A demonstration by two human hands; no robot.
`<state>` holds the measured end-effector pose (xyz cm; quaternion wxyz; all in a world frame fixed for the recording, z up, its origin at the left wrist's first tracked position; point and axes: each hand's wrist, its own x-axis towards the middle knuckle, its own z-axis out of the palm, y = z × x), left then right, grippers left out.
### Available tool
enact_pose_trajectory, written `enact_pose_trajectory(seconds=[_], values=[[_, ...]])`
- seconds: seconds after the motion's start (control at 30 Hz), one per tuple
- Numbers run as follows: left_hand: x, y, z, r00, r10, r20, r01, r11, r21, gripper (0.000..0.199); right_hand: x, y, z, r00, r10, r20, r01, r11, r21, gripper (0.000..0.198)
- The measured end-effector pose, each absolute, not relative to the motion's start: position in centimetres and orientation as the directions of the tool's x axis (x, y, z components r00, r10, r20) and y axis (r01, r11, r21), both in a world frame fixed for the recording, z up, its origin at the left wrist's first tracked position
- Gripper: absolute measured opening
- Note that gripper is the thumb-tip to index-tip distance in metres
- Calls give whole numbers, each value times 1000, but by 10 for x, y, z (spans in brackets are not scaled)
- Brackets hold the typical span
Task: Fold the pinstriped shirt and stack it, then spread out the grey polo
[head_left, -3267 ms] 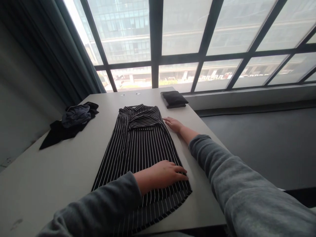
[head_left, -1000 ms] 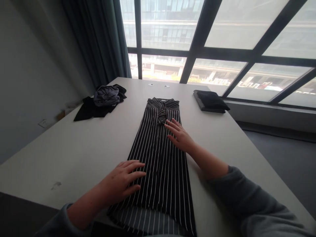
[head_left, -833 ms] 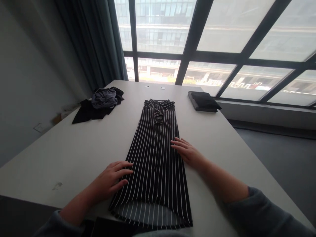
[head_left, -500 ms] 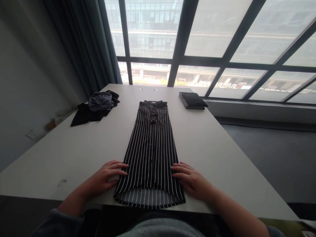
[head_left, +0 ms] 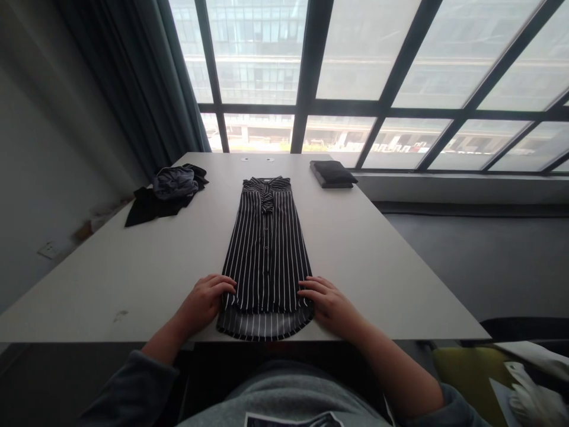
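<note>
1. Curls the fingers (head_left: 227,283) of the left hand (head_left: 202,301) over the left edge of a striped garment (head_left: 267,261), just above its hem (head_left: 265,328); cannot tell whether gripping.
2. Bends the fingers of the right hand (head_left: 329,303) onto the right edge; cannot tell here either.
3. Has the garment front up on the worktop (head_left: 368,261), knotted tie (head_left: 267,201) at the far end.
4. Has, farther off, a crumpled dark pile (head_left: 175,184) to the left, a folded dark stack (head_left: 334,173) to the right.
5. Faces a window (head_left: 258,53), curtain (head_left: 146,89) at its left.
</note>
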<state>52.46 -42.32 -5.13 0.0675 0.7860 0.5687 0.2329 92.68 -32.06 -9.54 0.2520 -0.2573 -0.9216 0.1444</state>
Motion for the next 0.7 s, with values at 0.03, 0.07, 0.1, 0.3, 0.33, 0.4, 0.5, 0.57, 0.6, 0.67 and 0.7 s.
enact_pose_trajectory(seconds=[0.03,0.07,0.1,0.3,0.33,0.4,0.5,0.57,0.6,0.67,0.7], values=[[525,-424,-50,237,929,285,859,-337,386,37,925,-322,-96,-739,541,402,391,830,-398,63],[524,-425,-49,223,934,279,856,-324,402,34,924,-323,-96,-742,532,408,376,834,-404,64],[524,-425,-48,209,940,270,855,-310,416,33,924,-323,-95,-746,524,411,360,837,-412,65],[523,-426,-44,275,934,228,855,-346,387,45,929,-323,-88,-793,473,385,310,856,-414,65],[524,-427,-45,285,928,240,858,-358,368,43,929,-323,-88,-802,461,379,306,863,-402,63],[527,-430,-46,303,912,278,862,-386,328,41,929,-326,-88,-822,433,370,296,880,-372,57],[529,-440,-51,348,880,323,857,-439,271,46,930,-332,-86,-850,374,373,253,908,-334,42],[528,-447,-57,381,864,329,849,-468,247,55,931,-335,-84,-853,346,391,220,917,-332,34],[527,-450,-61,391,857,336,845,-479,239,59,931,-337,-83,-848,340,406,206,918,-339,31],[525,-455,-68,394,843,367,839,-493,232,64,932,-338,-82,-829,349,437,190,910,-368,27],[524,-456,-70,388,838,384,837,-495,234,65,933,-338,-82,-817,364,447,188,902,-389,26]])
